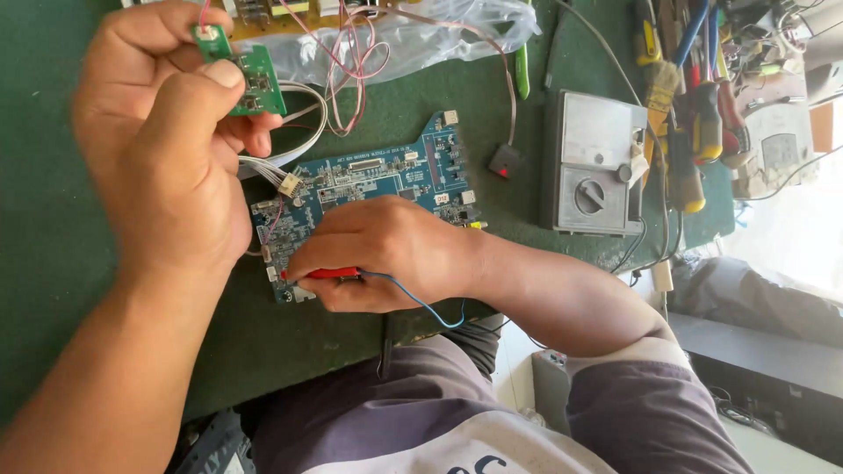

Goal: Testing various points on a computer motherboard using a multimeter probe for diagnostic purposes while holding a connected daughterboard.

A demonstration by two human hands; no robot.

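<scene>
My left hand [162,132] is raised at the upper left and pinches a small green circuit board [250,75] between thumb and fingers. A blue circuit board [378,180] lies flat on the green mat [53,219] in the middle. My right hand [386,254] rests on the blue board's near edge and grips a red probe [320,274], its tip pointing left at the board's lower left corner. A thin blue wire [421,303] trails from the probe. A white ribbon cable [281,175] plugs into the blue board's left side.
A grey analogue meter [593,167] lies to the right of the board. Screwdrivers and pliers [685,96] are piled at the upper right. A clear plastic bag [413,35] with pink wires and another board sits at the top. The mat's near edge runs above my lap.
</scene>
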